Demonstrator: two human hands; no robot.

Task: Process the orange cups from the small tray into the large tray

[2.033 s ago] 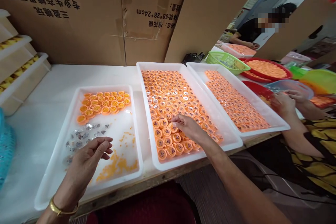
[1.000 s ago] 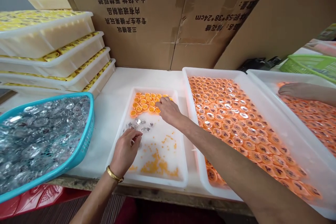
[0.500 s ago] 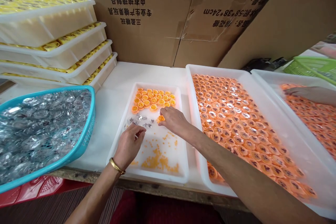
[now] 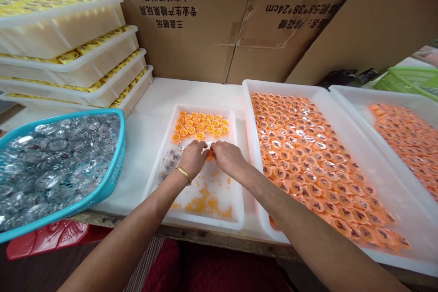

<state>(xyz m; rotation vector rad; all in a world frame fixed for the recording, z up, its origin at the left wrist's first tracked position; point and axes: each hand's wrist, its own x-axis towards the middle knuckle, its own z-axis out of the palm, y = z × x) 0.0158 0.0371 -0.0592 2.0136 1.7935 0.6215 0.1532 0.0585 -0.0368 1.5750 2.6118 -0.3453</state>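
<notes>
My left hand (image 4: 193,159), with a gold bracelet (image 4: 185,175) at the wrist, and my right hand (image 4: 227,159) meet over a shallow white tray (image 4: 239,191). Between their closed fingertips they grip one small orange cup (image 4: 210,155), mostly covered by the fingers. Whether a lid is on it cannot be made out. Behind the hands stand rows of orange cups (image 4: 200,123) holding yellow bits. Left of my left hand lie several clear plastic lids (image 4: 170,159). Loose yellow bits (image 4: 205,203) are scattered over the near part of the tray.
A blue basket (image 4: 119,155) heaped with clear lids stands at left, before stacked white trays (image 4: 106,18) of yellow pieces. Right are two large white trays (image 4: 252,146) (image 4: 356,96) of orange cups. Cardboard boxes (image 4: 205,50) line the back; a green basket (image 4: 404,80) sits far right.
My left hand has moved right from the loose lids to the orange cup in my right hand, and both now touch it. Another person's hand has left the far-right tray.
</notes>
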